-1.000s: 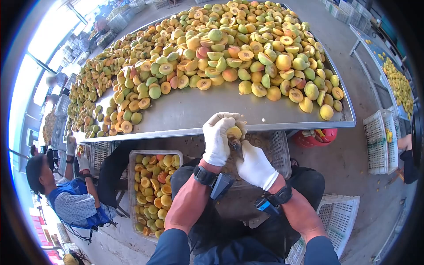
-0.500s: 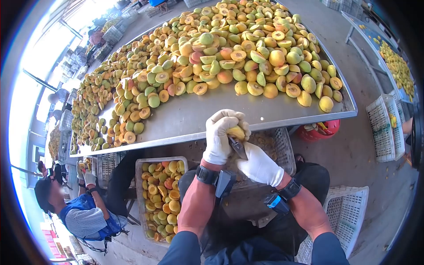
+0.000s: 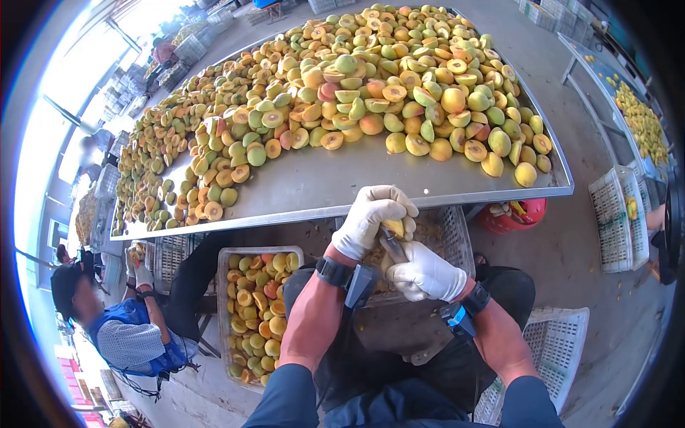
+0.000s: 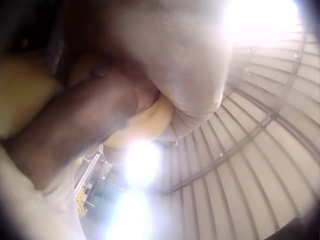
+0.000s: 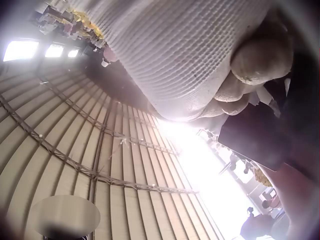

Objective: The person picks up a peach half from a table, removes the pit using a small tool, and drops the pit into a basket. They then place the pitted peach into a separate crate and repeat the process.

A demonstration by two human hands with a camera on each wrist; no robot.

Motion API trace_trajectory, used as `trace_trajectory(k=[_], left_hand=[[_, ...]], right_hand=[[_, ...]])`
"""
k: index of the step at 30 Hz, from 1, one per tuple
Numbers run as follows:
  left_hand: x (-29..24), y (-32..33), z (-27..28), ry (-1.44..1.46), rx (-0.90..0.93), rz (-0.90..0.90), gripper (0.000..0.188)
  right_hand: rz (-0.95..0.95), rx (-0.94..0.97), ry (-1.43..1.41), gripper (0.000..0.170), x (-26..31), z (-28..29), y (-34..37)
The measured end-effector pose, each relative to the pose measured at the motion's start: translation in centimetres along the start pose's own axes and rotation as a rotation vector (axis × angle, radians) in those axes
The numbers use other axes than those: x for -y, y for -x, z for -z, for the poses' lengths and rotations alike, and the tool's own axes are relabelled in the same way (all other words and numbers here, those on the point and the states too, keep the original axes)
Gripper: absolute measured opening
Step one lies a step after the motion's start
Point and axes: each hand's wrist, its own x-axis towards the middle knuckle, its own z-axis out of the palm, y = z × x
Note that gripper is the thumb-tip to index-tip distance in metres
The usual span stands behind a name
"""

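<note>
My gloved left hand (image 3: 374,220) holds a yellow peach half (image 3: 394,227) in front of the table's near edge. Curled fingers of my gloved right hand (image 3: 427,272) grip a dark, narrow metal tool (image 3: 392,247), whose end meets the underside of that fruit. Close up in the left wrist view, the yellow peach half (image 4: 152,122) shows between blurred glove fingers. The ribbed glove of the right hand (image 5: 185,55) fills the top of the right wrist view, fingertips bent in. Halved peaches (image 3: 371,93) are heaped across the metal table (image 3: 314,178).
A crate of peach halves (image 3: 298,251) stands at my left, beyond it a seated person (image 3: 135,328). Below my hands is another crate (image 3: 457,239) with scraps. A red basket (image 3: 510,215) sits under the table's right end, and a white crate (image 3: 553,357) by my right leg.
My right hand has rolled over so its curled fingers now show around the tool. The left hand has turned slightly over the peach half and still holds it.
</note>
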Motion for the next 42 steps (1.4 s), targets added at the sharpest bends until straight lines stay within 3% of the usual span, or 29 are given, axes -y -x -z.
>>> trace_trajectory(k=[13, 17, 19, 21, 23, 25, 27, 29, 31, 34, 36, 39, 40, 42], left_hand=[[0.4, 0.4, -0.3, 0.021, 0.007, 0.065, 0.02], [-0.8, 1.1, 0.5, 0.068, 0.052, 0.186, 0.028], [-1.1, 1.8, 1.3, 0.324, -0.204, 0.102, 0.039], [-2.3, 4.1, 3.0, 0.496, -0.203, 0.007, 0.053], [-3.2, 7.2, 4.6, 0.639, -0.242, -0.128, 0.056], [-4.0, 12.5, 5.7, 0.657, -0.46, -0.25, 0.054], [-3.7, 19.3, 7.4, 0.542, -0.523, -0.371, 0.042], [-1.6, 26.4, 9.2, 0.055, -0.824, -0.395, 0.034], [2.1, 34.1, 12.4, 0.022, -1.006, -0.355, 0.026], [7.5, 42.6, 11.6, -0.338, -1.512, -0.054, 0.03], [13.1, 46.7, 11.4, -0.491, -1.673, 0.082, 0.035], [18.7, 46.6, 8.6, -0.851, -1.816, 0.241, 0.037], [20.1, 45.4, 8.0, -1.139, -1.84, 0.208, 0.036], [23.4, 44.1, 7.8, -1.442, -1.617, 0.35, 0.035]], right_hand=[[-0.139, 0.23, -0.239, 0.009, -0.2, 1.5, 0.3], [-0.161, 0.284, -0.032, 0.014, 1.2, 0.5, 1.7], [-0.182, 0.243, -0.025, 0.021, 1.6, 0.8, 2.9], [-0.104, 0.254, -0.218, 0.029, 1.2, 1.6, 3.5], [-0.17, -0.015, 0.177, 0.026, 0.3, 2.1, 1.6], [0.201, -0.392, 1.24, 0.023, -7.4, 6.0, -1.2], [-0.035, -0.394, 1.417, 0.022, -7.0, 4.0, -0.7], [0.089, -0.336, 1.395, 0.019, -7.7, 3.7, -0.9], [0.161, -0.257, 1.42, 0.016, -8.0, 4.4, -1.5], [0.115, -0.24, 1.442, 0.015, -8.4, 5.2, -2.0], [0.04, -0.206, 1.435, 0.016, -8.3, 5.0, -2.4], [0.037, -0.171, 1.416, 0.017, -8.6, 4.8, -2.9], [0.055, -0.162, 1.39, 0.018, -8.9, 4.6, -3.0], [0.027, -0.162, 1.4, 0.018, -9.3, 4.0, -3.1]])
